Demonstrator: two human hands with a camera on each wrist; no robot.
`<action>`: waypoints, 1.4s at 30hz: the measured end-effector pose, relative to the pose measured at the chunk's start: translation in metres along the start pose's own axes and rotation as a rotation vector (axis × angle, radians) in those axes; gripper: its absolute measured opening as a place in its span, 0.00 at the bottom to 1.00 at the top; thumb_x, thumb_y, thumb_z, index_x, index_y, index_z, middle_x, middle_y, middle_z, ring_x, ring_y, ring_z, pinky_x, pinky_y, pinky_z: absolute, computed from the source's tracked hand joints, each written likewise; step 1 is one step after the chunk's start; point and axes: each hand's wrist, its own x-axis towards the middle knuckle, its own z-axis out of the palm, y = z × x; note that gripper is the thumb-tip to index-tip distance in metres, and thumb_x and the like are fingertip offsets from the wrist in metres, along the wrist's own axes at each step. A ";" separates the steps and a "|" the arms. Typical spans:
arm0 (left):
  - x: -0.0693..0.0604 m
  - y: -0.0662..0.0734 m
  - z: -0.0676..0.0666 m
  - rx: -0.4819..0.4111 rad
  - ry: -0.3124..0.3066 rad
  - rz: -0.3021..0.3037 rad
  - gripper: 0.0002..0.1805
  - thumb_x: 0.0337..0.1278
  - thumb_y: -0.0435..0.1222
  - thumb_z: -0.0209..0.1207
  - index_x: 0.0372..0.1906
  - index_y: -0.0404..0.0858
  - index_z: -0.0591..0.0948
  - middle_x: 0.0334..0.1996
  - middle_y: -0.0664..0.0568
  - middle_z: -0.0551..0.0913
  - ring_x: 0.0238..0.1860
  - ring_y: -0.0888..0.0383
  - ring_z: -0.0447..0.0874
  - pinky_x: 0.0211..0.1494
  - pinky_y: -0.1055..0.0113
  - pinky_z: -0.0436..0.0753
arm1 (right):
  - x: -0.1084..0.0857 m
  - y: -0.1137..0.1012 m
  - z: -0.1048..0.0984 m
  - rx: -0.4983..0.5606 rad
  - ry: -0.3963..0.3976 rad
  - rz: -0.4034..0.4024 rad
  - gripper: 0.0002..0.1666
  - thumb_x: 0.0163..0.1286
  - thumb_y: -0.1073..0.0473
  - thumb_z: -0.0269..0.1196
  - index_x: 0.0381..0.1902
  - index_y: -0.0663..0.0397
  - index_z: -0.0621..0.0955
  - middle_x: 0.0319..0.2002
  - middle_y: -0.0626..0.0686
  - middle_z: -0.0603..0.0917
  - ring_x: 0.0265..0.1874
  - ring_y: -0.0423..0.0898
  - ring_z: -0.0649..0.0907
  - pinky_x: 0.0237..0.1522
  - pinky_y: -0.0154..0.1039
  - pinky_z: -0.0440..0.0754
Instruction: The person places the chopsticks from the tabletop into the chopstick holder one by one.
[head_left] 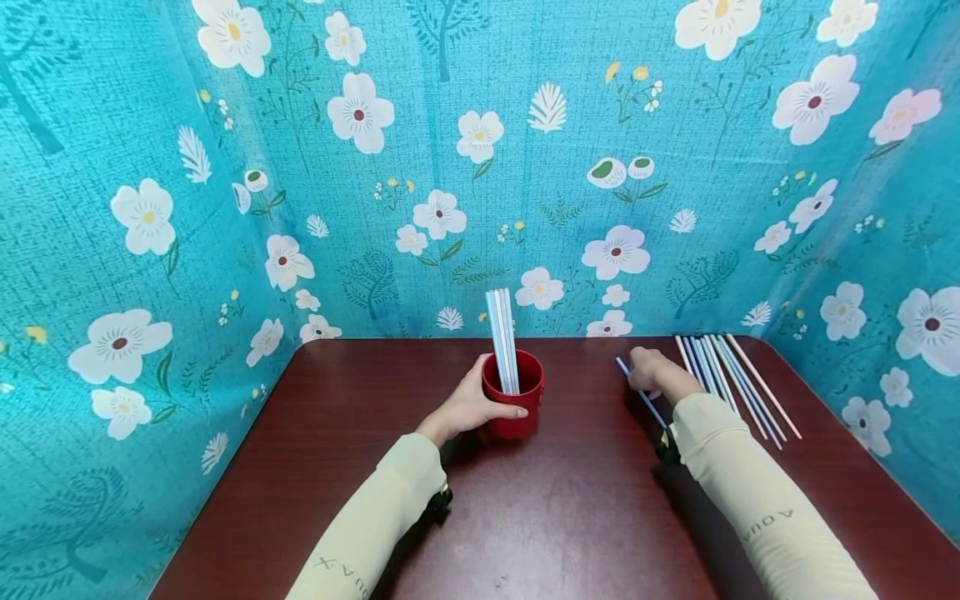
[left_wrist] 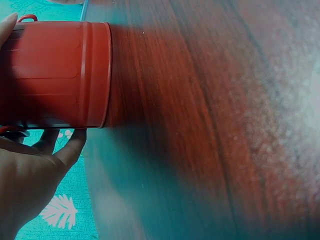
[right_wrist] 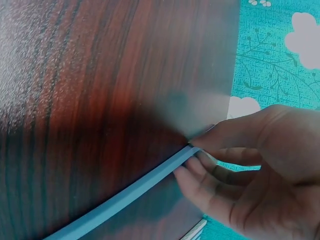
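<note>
My left hand (head_left: 471, 405) grips a small red bucket (head_left: 513, 427) from its left side, thumb across the front. The bucket stands upright, and several pale blue and white sticks (head_left: 504, 337) rise out of it, leaning left. In the left wrist view the bucket (left_wrist: 60, 75) shows ribbed walls and a small loop near its rim. To the right, my right hand (head_left: 651, 373) pinches one slim blue stick (head_left: 651, 408) near its far end. The right wrist view shows thumb and fingers of the right hand (right_wrist: 240, 165) closed on this stick (right_wrist: 125, 197), which runs along the tabletop.
Several more thin sticks (head_left: 742, 387) in white, blue and pinkish tones lie side by side at the table's right back. The dark reddish-brown table (head_left: 495, 533) ends against a turquoise flowered cloth (head_left: 420, 167) at the back and sides.
</note>
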 end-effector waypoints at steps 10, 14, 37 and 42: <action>0.001 -0.002 0.000 0.000 0.000 0.007 0.49 0.44 0.42 0.80 0.71 0.54 0.64 0.65 0.58 0.75 0.66 0.53 0.71 0.53 0.53 0.86 | -0.004 -0.009 0.000 -0.026 -0.077 0.017 0.06 0.52 0.76 0.58 0.28 0.65 0.74 0.21 0.56 0.78 0.20 0.48 0.83 0.24 0.44 0.88; 0.001 -0.002 -0.001 0.003 0.003 0.005 0.49 0.44 0.41 0.80 0.71 0.53 0.63 0.65 0.58 0.74 0.66 0.53 0.71 0.53 0.54 0.86 | -0.007 -0.011 -0.001 -0.020 -0.092 0.017 0.07 0.51 0.76 0.59 0.28 0.65 0.74 0.20 0.56 0.79 0.19 0.47 0.83 0.26 0.44 0.89; 0.001 0.002 -0.001 -0.009 -0.002 0.000 0.51 0.44 0.38 0.79 0.73 0.50 0.62 0.67 0.54 0.73 0.67 0.51 0.70 0.53 0.51 0.86 | -0.023 -0.009 -0.018 0.101 -0.102 -0.051 0.03 0.63 0.75 0.59 0.33 0.67 0.76 0.29 0.64 0.83 0.25 0.53 0.87 0.27 0.46 0.89; 0.001 -0.001 0.000 0.003 0.000 0.009 0.50 0.44 0.41 0.80 0.71 0.52 0.63 0.65 0.57 0.74 0.66 0.53 0.71 0.54 0.52 0.86 | -0.026 -0.016 -0.025 0.114 -0.090 -0.083 0.08 0.65 0.75 0.56 0.43 0.74 0.74 0.34 0.65 0.81 0.26 0.54 0.87 0.28 0.46 0.89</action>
